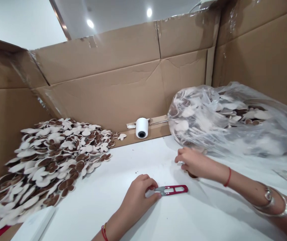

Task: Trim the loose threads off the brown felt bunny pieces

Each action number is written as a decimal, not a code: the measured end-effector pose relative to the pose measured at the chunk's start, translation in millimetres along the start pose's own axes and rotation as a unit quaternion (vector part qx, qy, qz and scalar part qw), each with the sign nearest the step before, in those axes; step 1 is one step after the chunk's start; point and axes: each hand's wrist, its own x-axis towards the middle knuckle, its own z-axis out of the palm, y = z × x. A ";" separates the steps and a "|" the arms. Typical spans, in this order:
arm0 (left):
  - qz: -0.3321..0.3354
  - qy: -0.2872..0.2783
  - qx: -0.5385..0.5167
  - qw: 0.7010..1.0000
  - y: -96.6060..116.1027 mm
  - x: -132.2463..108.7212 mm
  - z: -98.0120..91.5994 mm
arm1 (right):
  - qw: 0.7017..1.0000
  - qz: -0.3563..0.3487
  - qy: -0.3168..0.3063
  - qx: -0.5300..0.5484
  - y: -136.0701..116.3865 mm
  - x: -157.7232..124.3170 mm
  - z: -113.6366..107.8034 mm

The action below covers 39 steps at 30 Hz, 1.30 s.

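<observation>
L hand (pixel 137 201) is pinching, grip together on blade end of red-handled thread snips (pixel 173 190), which are lying on white counter (pixel 95 217). R hand (pixel 196 163) is curling just in front of clear plastic bag (pixel 223 122) full of brown-and-white cut-outs, w/ small brown piece (pixel 192 175) showing under palm; can't tell if grip is clamped on it. Also on hand: heap of flower-shaped cut-outs (pixel 55 157) banking against cardboard wall (pixel 95 100), white cylinder (pixel 142 128) standing btwn heap and bag.
</observation>
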 end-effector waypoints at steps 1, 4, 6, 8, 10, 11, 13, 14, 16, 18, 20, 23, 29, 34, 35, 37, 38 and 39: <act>0.000 -0.002 0.005 1.000 0.9 -0.3 -0.8 | 1.000 0.012 -0.010 -0.006 10.5 2.0 -3.9; 0.001 -0.002 0.018 1.000 2.4 -0.5 -3.0 | 0.999 0.018 -0.034 -0.004 33.4 5.7 -8.7; -0.002 0.006 0.031 0.999 1.5 0.5 -4.5 | 0.999 0.014 -0.049 0.006 40.0 7.5 -6.8; -0.007 0.023 0.048 0.999 -0.9 2.5 -6.5 | 0.998 0.011 -0.053 0.019 41.4 9.2 -4.2; -0.014 0.045 0.062 0.997 -4.4 5.1 -9.2 | 0.999 0.013 -0.040 0.035 40.5 10.4 -3.3; -0.019 0.056 0.068 0.996 -6.3 6.5 -10.8 | 0.998 0.015 -0.031 0.046 39.7 10.6 -3.8; -0.034 0.079 0.079 0.993 -10.2 8.8 -14.1 | 0.996 0.019 -0.021 0.081 38.2 10.3 -6.3; -0.042 0.091 0.086 0.991 -12.2 9.6 -15.7 | 0.994 0.018 -0.022 0.104 37.4 9.7 -7.9; -0.056 0.115 0.100 0.987 -16.3 10.5 -18.0 | 0.987 0.013 -0.032 0.156 35.3 8.3 -11.0; -0.065 0.134 0.109 0.983 -20.2 10.9 -18.8 | 0.978 0.007 -0.036 0.203 31.7 7.2 -12.8; -0.064 0.152 0.111 0.980 -22.2 11.0 -18.3 | 0.970 0.002 -0.036 0.239 26.0 7.1 -12.5; -0.016 0.174 0.050 0.983 -17.8 9.4 -16.0 | 0.942 -0.017 -0.059 0.331 12.7 8.4 -6.0; 0.008 0.053 -0.171 0.984 3.8 -0.5 -4.8 | 0.842 -0.032 -0.138 0.521 -21.1 5.5 22.7; -0.020 -0.021 -0.271 0.962 0.4 2.4 9.9 | 0.805 -0.044 -0.169 0.567 -37.9 -2.6 35.4; -0.026 -0.020 -0.289 0.957 -1.5 3.9 10.9 | 0.810 -0.038 -0.166 0.561 -39.2 -3.8 36.5; -0.031 0.009 -0.298 0.954 -4.7 6.6 9.8 | 0.822 -0.018 -0.162 0.546 -40.0 -5.3 38.3; -0.031 0.031 -0.291 0.956 -6.0 7.6 7.9 | 0.827 -0.008 -0.159 0.539 -39.7 -5.6 39.2; -0.033 0.050 -0.283 0.957 -7.1 8.2 5.4 | 0.834 0.002 -0.154 0.530 -39.2 -5.6 40.0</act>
